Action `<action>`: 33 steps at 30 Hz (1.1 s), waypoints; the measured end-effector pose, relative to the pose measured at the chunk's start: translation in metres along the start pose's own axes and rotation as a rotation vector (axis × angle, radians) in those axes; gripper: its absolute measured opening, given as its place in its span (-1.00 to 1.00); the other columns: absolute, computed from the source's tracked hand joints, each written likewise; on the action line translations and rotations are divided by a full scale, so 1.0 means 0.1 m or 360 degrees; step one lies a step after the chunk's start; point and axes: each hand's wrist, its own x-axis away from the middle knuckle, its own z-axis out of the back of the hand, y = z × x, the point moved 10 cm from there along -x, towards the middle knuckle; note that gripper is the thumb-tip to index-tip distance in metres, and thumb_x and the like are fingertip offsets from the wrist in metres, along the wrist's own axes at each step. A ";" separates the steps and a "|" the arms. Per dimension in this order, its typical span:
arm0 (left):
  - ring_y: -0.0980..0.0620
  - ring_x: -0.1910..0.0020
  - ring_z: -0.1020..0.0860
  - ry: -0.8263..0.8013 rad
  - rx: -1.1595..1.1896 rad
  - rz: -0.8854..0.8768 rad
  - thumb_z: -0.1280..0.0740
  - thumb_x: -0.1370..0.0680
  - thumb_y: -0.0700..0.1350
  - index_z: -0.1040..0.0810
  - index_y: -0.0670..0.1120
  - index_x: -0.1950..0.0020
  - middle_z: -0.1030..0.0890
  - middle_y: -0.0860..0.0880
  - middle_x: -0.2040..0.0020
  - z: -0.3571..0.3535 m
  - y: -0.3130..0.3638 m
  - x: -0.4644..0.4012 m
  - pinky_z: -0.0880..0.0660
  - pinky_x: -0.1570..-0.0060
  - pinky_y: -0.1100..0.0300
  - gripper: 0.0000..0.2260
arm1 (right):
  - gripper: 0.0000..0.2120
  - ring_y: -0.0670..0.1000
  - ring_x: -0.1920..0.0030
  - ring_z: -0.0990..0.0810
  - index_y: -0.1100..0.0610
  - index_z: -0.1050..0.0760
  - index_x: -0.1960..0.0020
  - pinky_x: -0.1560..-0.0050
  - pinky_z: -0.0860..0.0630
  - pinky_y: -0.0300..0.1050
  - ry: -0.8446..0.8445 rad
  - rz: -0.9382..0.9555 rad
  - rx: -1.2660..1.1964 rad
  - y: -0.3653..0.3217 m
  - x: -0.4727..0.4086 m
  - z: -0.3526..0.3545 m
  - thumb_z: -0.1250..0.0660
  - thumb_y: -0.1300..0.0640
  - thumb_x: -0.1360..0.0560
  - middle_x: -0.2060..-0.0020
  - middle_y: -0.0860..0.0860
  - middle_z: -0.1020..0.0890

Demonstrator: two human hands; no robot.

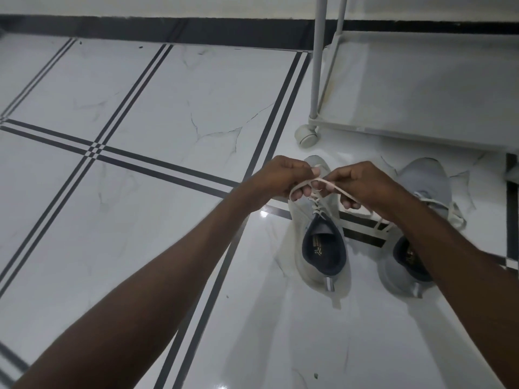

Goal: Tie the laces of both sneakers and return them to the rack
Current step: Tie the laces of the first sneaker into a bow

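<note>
Left hand (276, 178) and right hand (358, 183) each pinch lace (323, 181) above left sneaker (320, 242). Advice: keep tension even, cinch knot low on tongue.

Two sneakers, left (320, 242) and right (418, 220), sit side by side on the floor (140, 108), rack (421, 88) behind them.

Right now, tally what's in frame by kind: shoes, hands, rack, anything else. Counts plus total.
Grey sneakers: 2, left sneaker being laced, right sneaker beside it
Hands: 2, left hand and right hand, both pulling the white lace
White wheeled rack: 1
Caster wheel in view: 1
Total: 6
</note>
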 end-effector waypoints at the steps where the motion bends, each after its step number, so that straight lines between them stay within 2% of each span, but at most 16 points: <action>1: -0.01 0.35 -0.54 -0.0012 -0.0027 -0.0019 -0.41 -0.55 -0.06 -0.64 -0.33 0.04 -0.65 -0.19 0.25 0.03 0.02 0.00 -0.51 0.27 0.17 -0.70 | -0.85 -0.07 0.55 -0.46 0.17 -0.69 0.02 0.56 -0.37 -0.28 -0.0027 -0.0008 0.0072 -0.01 0.00 -0.02 -0.36 0.31 -0.53 0.30 0.06 -0.71; 3: -0.02 0.30 -0.62 -0.0023 -0.0259 -0.0117 -0.46 -0.51 -0.16 -0.68 -0.27 0.05 -0.70 -0.20 0.21 0.08 0.09 0.00 -0.62 0.20 0.14 -0.83 | -0.81 -0.08 0.47 -0.50 0.15 -0.69 0.00 0.48 -0.43 -0.29 -0.0099 -0.0003 0.0187 -0.05 -0.01 -0.08 -0.36 0.36 -0.50 0.31 0.07 -0.69; 6: -0.01 0.29 -0.67 0.0204 -0.1060 -0.0506 -0.48 -0.45 -0.19 -0.70 -0.17 0.09 -0.72 -0.11 0.24 0.11 0.35 0.02 -0.64 0.12 0.07 -0.91 | -0.78 -0.07 0.38 -0.52 0.18 -0.67 0.00 0.41 -0.48 -0.28 -0.0130 -0.0018 0.0073 -0.06 -0.06 -0.15 -0.29 0.39 -0.54 0.32 0.04 -0.71; 8: -0.06 0.23 -0.66 0.0419 -0.1435 -0.0778 -0.44 -0.47 -0.13 -0.68 -0.11 0.05 -0.71 -0.06 0.21 0.00 0.48 0.10 -0.60 0.17 0.03 -0.90 | -0.79 -0.07 0.40 -0.48 0.18 -0.67 0.01 0.41 -0.43 -0.25 -0.0096 -0.0063 -0.0063 -0.03 -0.11 -0.14 -0.26 0.32 -0.58 0.30 0.05 -0.72; 11: -0.06 0.25 -0.63 0.0785 -0.1674 -0.0941 -0.37 -0.49 -0.10 -0.65 -0.04 0.06 -0.68 0.00 0.22 -0.13 0.46 0.20 -0.55 0.28 0.05 -0.92 | -0.81 -0.07 0.45 -0.44 0.21 -0.64 0.04 0.45 -0.36 -0.25 -0.0178 -0.0197 -0.0166 0.06 -0.13 -0.21 -0.24 0.26 -0.59 0.29 0.11 -0.71; 13: -0.01 0.27 -0.61 0.0949 -0.1433 -0.0879 -0.38 -0.48 -0.09 -0.63 -0.03 0.12 -0.66 0.03 0.26 -0.06 0.39 0.22 -0.53 0.29 0.05 -0.95 | -0.84 -0.08 0.46 -0.41 0.20 -0.62 0.00 0.47 -0.32 -0.28 -0.0252 -0.0299 -0.0220 0.14 -0.13 -0.28 -0.25 0.27 -0.58 0.20 0.14 -0.74; 16: 0.07 0.28 -0.62 0.0895 -0.0600 -0.0577 -0.46 -0.44 -0.10 -0.65 -0.04 0.22 -0.66 0.04 0.31 0.14 0.11 0.13 -0.57 0.19 0.05 -0.95 | -0.89 -0.13 0.48 -0.37 0.17 -0.66 -0.01 0.51 -0.29 -0.34 -0.0081 -0.0294 -0.0315 0.20 -0.11 -0.16 -0.38 0.21 -0.52 0.13 0.08 -0.75; 19: 0.09 0.23 -0.63 0.0749 0.0040 -0.0233 -0.52 -0.43 -0.09 -0.71 -0.10 0.15 -0.71 -0.06 0.21 0.16 -0.24 0.08 -0.58 0.04 0.08 -0.91 | -0.92 -0.10 0.45 -0.48 0.19 -0.68 0.06 0.43 -0.41 -0.30 0.0313 -0.0143 -0.0343 0.21 -0.04 0.10 -0.43 0.22 -0.48 0.22 0.05 -0.74; 22: 0.03 0.09 -0.62 0.0722 0.0400 0.0033 -0.48 -0.47 -0.14 -0.71 -0.21 0.01 -0.71 -0.15 0.08 0.17 -0.52 0.15 -0.58 -0.11 0.04 -0.83 | -0.93 0.02 0.36 -0.64 0.15 -0.67 0.17 0.27 -0.60 -0.18 0.0812 -0.0109 -0.0424 0.30 0.13 0.41 -0.43 0.27 -0.46 0.24 0.10 -0.73; 24: 0.00 0.10 -0.62 0.0706 0.0549 0.0252 -0.42 -0.53 -0.18 -0.68 -0.27 -0.06 -0.70 -0.15 0.05 0.22 -0.75 0.21 -0.59 0.00 0.12 -0.81 | -0.87 0.07 0.32 -0.70 0.12 -0.67 0.23 0.17 -0.66 -0.13 0.1135 -0.0180 -0.0588 0.46 0.29 0.59 -0.44 0.31 -0.42 0.28 0.09 -0.73; 26: 0.01 0.20 -0.61 0.0599 0.0575 0.0524 -0.37 -0.55 -0.20 -0.66 -0.27 -0.06 -0.69 -0.16 0.07 0.16 -0.96 0.29 -0.58 0.18 0.22 -0.83 | -0.91 0.08 0.29 -0.72 0.17 -0.66 0.22 0.15 -0.68 -0.11 0.1352 -0.0235 -0.0874 0.61 0.43 0.64 -0.45 0.32 -0.41 0.27 0.11 -0.73; 28: 0.05 0.32 -0.56 0.0508 0.0520 0.0749 -0.34 -0.58 -0.21 -0.64 -0.24 0.05 -0.67 -0.13 0.18 0.09 -1.13 0.39 -0.53 0.35 0.32 -0.88 | -0.97 0.10 0.20 -0.73 0.28 -0.65 0.13 0.14 -0.69 -0.08 0.1425 -0.0303 -0.1131 0.73 0.47 0.60 -0.45 0.31 -0.44 0.19 0.18 -0.72; 30: 0.07 0.38 -0.52 0.0566 0.0414 0.0857 -0.33 -0.58 -0.23 -0.58 -0.22 0.18 -0.60 -0.11 0.27 0.11 -1.23 0.46 -0.51 0.43 0.36 -0.85 | -0.91 0.16 0.13 -0.73 0.35 -0.61 0.04 0.11 -0.69 -0.04 0.1446 -0.0394 -0.1316 0.89 0.45 0.57 -0.38 0.34 -0.48 0.12 0.23 -0.71; 31: 0.04 0.35 -0.56 0.0650 0.0274 0.0852 -0.36 -0.56 -0.23 -0.58 -0.23 0.17 -0.61 -0.14 0.24 0.19 -1.26 0.47 -0.57 0.38 0.31 -0.87 | -0.88 0.17 0.15 -0.73 0.32 -0.59 0.00 0.11 -0.69 0.01 0.1461 -0.0441 -0.1294 0.93 0.47 0.59 -0.36 0.34 -0.47 0.11 0.23 -0.70; 32: -0.02 0.25 -0.62 0.0717 0.0020 0.0785 -0.41 -0.53 -0.21 -0.59 -0.26 0.08 -0.64 -0.17 0.14 0.29 -1.24 0.45 -0.64 0.23 0.21 -0.89 | -0.82 0.18 0.16 -0.72 0.26 -0.58 -0.04 0.11 -0.69 0.06 0.1502 -0.0476 -0.1077 0.96 0.49 0.65 -0.38 0.30 -0.44 0.09 0.22 -0.70; 33: -0.06 0.10 -0.64 0.0768 -0.0324 0.0668 -0.45 -0.50 -0.16 -0.59 -0.26 -0.06 -0.65 -0.15 0.03 0.36 -1.15 0.42 -0.65 0.04 0.09 -0.78 | -0.71 0.19 0.15 -0.72 0.18 -0.57 -0.11 0.09 -0.68 0.11 0.1518 -0.0484 -0.0674 0.90 0.52 0.72 -0.42 0.20 -0.39 0.06 0.20 -0.70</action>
